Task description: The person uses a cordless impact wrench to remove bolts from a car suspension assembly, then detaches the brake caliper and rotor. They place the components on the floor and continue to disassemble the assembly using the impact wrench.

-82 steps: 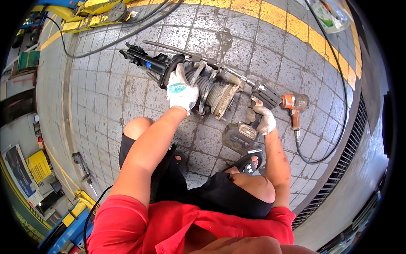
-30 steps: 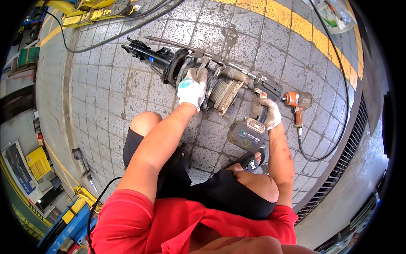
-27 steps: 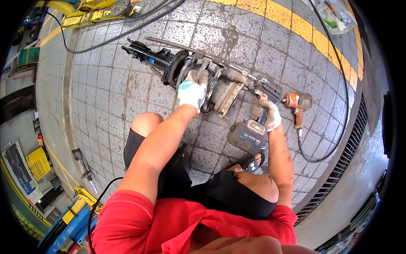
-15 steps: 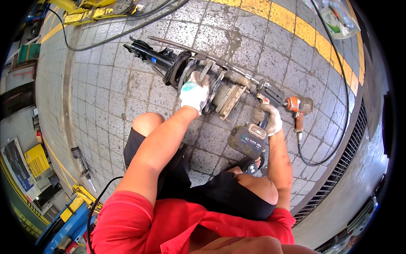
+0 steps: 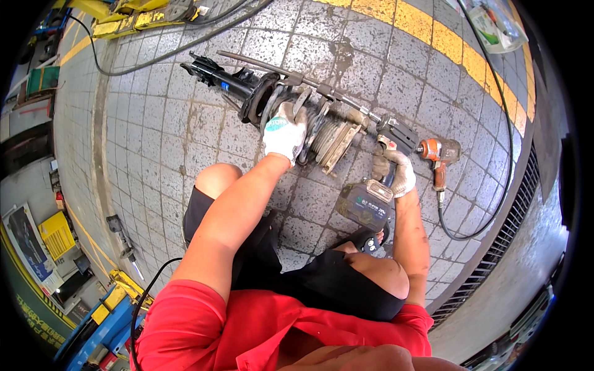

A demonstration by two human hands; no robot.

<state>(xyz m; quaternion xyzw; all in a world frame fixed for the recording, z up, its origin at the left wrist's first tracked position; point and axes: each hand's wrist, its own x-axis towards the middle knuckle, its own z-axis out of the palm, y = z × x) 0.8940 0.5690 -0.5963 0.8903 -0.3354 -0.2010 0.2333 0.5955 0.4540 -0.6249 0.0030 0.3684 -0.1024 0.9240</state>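
A black strut [image 5: 226, 79] with a coil spring [image 5: 310, 137] lies slantwise on the tiled floor before me. Along its far side runs the long threaded rod of a spring compressor [image 5: 346, 102]. My left hand [image 5: 285, 136], in a white glove, is closed round the spring. Gloved as well, my right hand [image 5: 399, 176] grips the handle of a cordless impact wrench [image 5: 398, 136], its nose in line with the rod's right end. A big dark battery [image 5: 364, 205] sits under that handle. The ribbed, dusty end piece [image 5: 334, 147] of the strut lies between my hands.
An orange air impact wrench [image 5: 438, 150] rests right of my right hand, its black hose [image 5: 508, 154] curving along the floor. A drain grate [image 5: 510, 219] borders the right side. Yellow lift arms [image 5: 145, 21] stand far left; a slim tool [image 5: 122, 238] lies left.
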